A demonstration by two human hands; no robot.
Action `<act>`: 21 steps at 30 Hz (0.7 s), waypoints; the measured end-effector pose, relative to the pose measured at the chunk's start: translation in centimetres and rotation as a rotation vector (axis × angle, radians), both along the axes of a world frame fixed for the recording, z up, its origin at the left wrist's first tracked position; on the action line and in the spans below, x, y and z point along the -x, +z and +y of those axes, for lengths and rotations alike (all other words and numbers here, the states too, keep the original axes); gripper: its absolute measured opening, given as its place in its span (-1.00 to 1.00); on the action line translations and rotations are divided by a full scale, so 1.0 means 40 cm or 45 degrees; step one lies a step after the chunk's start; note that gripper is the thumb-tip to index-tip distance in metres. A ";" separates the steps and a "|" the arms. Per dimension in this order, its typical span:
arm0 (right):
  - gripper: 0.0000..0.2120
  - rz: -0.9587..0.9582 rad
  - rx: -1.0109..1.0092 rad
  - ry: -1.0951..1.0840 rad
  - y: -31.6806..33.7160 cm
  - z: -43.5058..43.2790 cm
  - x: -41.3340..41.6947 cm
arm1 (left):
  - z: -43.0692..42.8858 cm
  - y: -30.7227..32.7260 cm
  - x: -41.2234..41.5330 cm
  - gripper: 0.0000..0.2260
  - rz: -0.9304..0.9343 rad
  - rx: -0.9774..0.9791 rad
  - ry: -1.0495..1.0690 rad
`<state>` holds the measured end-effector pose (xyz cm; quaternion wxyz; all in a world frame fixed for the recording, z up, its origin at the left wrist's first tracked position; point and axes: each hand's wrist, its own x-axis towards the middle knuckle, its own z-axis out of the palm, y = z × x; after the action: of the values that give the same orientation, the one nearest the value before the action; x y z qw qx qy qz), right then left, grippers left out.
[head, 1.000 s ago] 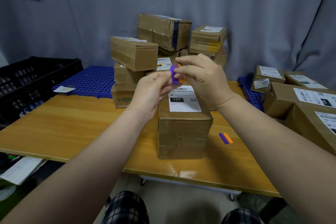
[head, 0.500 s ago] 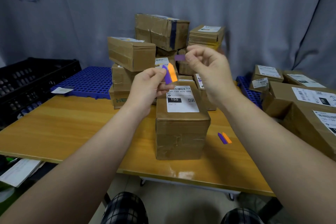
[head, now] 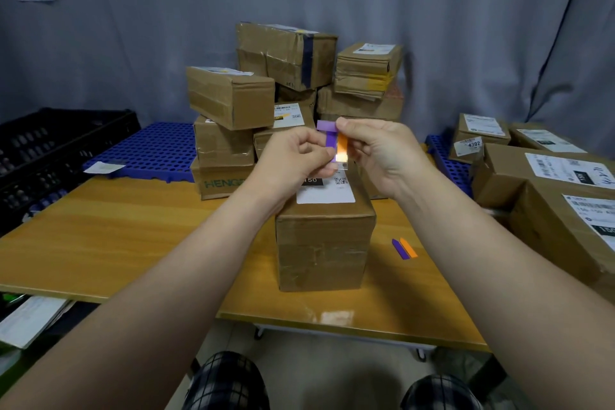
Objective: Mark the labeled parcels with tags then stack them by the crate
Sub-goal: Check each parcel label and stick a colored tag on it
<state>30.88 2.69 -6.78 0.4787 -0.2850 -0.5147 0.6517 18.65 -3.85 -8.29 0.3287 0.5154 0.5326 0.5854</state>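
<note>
Pinching above parcel (head: 324, 243): left hand (head: 293, 160) tag strip (head: 341, 146), right hand (head: 382, 153) purple tag (head: 325, 125).

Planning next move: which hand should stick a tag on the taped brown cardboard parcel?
Right: the right hand pinches a loose purple tag above the parcel; the left hand holds the purple-and-orange tag strip.

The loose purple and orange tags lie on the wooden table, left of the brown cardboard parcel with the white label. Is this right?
No. The head view shows the loose purple and orange tags on the wooden table right of the brown cardboard parcel, not left.
</note>
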 end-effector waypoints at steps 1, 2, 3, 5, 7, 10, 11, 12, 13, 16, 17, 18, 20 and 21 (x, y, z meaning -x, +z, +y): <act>-0.98 0.014 0.031 -0.018 -0.004 0.001 -0.001 | 0.002 0.000 -0.002 -0.93 0.004 0.003 0.000; -0.98 0.028 0.060 -0.049 -0.008 0.001 -0.002 | 0.005 -0.001 -0.005 -0.93 0.026 0.006 0.005; -0.98 0.040 0.084 -0.097 -0.016 0.004 -0.005 | 0.008 -0.004 -0.005 -0.91 0.113 0.012 0.031; -0.98 0.082 0.149 -0.248 -0.043 0.021 -0.018 | 0.018 -0.016 0.002 -0.80 0.443 0.047 0.146; -0.93 0.119 0.298 -0.434 -0.089 0.051 -0.039 | 0.023 -0.034 0.018 -0.78 0.662 0.069 0.300; -0.85 -0.104 0.512 -0.661 -0.179 0.086 -0.076 | 0.021 -0.066 0.045 -0.82 0.680 0.133 0.427; -0.83 -0.245 0.543 -0.656 -0.210 0.094 -0.085 | 0.018 -0.075 0.050 -0.81 0.647 0.164 0.419; -0.82 -0.377 0.547 -0.604 -0.237 0.098 -0.090 | 0.014 -0.081 0.054 -0.79 0.590 0.187 0.393; -0.83 -0.500 0.510 -0.535 -0.257 0.101 -0.091 | 0.010 -0.084 0.056 -0.77 0.518 0.199 0.369; -0.89 -0.688 0.184 -0.538 -0.255 0.103 -0.081 | -0.002 -0.082 0.060 -0.72 0.367 0.208 0.341; -0.90 -0.667 0.050 -0.550 -0.231 0.099 -0.075 | -0.004 -0.081 0.061 -0.71 0.345 0.208 0.335; -0.90 -0.620 -0.076 -0.515 -0.197 0.090 -0.066 | -0.006 -0.081 0.062 -0.70 0.325 0.204 0.331; -0.89 -0.563 -0.281 -0.314 -0.123 0.070 -0.049 | -0.008 -0.085 0.064 -0.70 0.277 0.190 0.325; -0.88 -0.605 -0.366 -0.173 -0.088 0.057 -0.039 | -0.011 -0.085 0.063 -0.70 0.247 0.184 0.320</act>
<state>32.44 4.99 -10.29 0.4227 -0.3930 -0.6792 0.4533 16.13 -4.28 -11.70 0.2361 0.4736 0.6628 0.5297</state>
